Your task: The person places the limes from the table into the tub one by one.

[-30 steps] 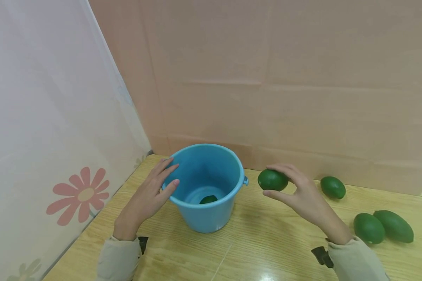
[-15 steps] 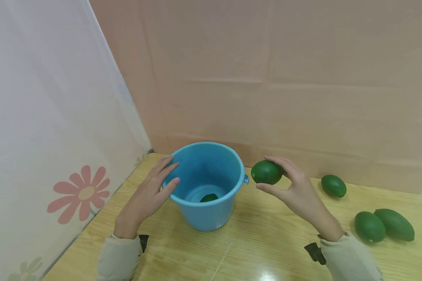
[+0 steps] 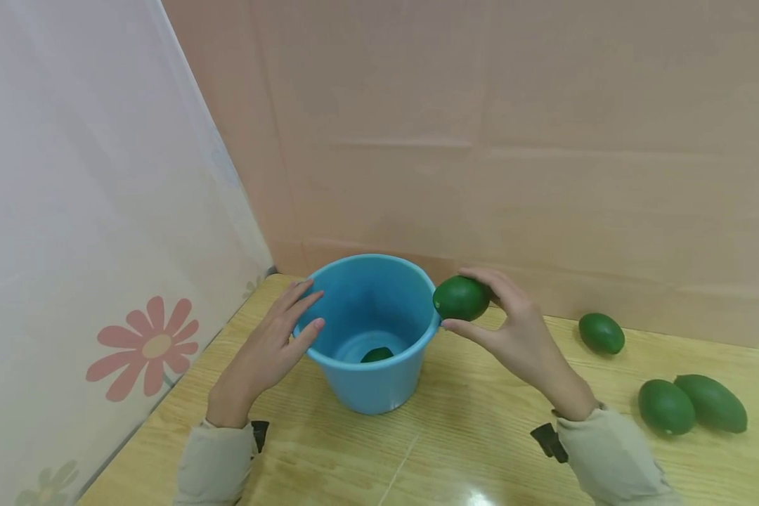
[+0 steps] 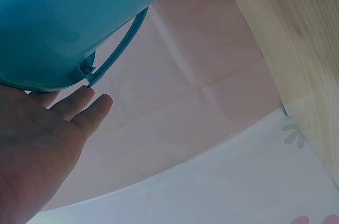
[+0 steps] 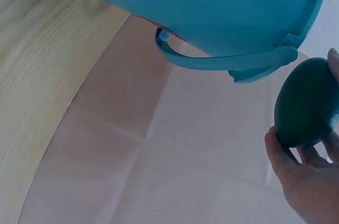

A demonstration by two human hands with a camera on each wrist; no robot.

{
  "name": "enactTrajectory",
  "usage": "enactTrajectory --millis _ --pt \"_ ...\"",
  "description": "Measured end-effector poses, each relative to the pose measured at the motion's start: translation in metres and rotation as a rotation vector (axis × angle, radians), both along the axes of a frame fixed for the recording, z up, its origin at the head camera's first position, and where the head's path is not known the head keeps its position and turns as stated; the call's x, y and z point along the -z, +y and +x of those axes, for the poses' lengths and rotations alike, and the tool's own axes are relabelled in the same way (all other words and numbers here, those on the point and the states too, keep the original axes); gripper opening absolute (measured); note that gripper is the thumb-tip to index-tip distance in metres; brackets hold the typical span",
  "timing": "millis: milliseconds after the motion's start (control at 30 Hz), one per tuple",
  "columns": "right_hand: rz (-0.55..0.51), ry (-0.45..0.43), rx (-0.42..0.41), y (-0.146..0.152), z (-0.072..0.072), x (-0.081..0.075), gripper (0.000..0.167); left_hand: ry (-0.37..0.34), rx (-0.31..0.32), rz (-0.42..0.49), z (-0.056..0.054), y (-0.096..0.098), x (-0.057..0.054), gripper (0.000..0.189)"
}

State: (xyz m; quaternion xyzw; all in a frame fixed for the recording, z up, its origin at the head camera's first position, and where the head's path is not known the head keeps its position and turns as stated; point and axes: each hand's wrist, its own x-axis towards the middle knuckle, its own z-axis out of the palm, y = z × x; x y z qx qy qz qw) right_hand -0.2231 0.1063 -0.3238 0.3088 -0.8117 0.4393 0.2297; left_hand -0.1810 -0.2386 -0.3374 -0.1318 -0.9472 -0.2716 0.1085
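Note:
A smooth dark green oval fruit (image 3: 461,299) is held between the thumb and fingers of my right hand (image 3: 512,330), level with the right side of the blue bucket's (image 3: 373,386) rim. The right wrist view shows the same fruit (image 5: 307,102) beside the rim, thumb and fingers around it. My left hand (image 3: 266,351) rests at the bucket's left rim, fingers spread and relaxed, fingertips reaching over the edge. In the left wrist view those fingers (image 4: 91,118) extend close to the handle's pivot. Another green fruit (image 3: 377,354) lies on the bucket's floor, partly hidden by the near rim.
To the right on the wooden table (image 3: 468,429) lie a green oval fruit (image 3: 601,333) near the back, and a round one (image 3: 666,407) against a longer one (image 3: 711,403). A plain backdrop (image 3: 512,140) stands behind, a flowered sheet (image 3: 101,211) at the left.
My right hand has carried the green fruit left and slightly upward, from apart from the bucket to its right rim. My left hand and the bucket have stayed in place.

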Motion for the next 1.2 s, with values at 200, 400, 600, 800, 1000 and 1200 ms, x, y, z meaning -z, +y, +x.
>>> enactTrajectory --millis 200,400,600,800,1000,1200 --pt "-0.002 -0.013 -0.031 -0.007 -0.001 -0.001 0.069 -0.001 -0.005 -0.005 0.000 0.000 0.001 0.058" --pt "-0.018 -0.020 -0.068 -0.014 -0.003 -0.003 0.068 -0.008 -0.009 -0.001 0.000 0.000 0.002 0.058" --pt "-0.011 -0.027 -0.091 -0.022 -0.005 -0.005 0.067 -0.005 -0.006 -0.006 0.001 0.000 0.001 0.058" --pt "0.008 -0.040 -0.111 -0.029 -0.007 -0.007 0.067 -0.005 -0.005 -0.004 0.001 0.000 0.001 0.057" --pt "0.019 -0.052 -0.126 -0.034 -0.008 -0.008 0.066 -0.005 -0.007 -0.001 0.000 0.000 0.000 0.057" --pt "0.048 -0.070 -0.149 -0.041 -0.011 -0.007 0.067 -0.005 -0.007 -0.005 -0.001 0.000 0.000 0.058"
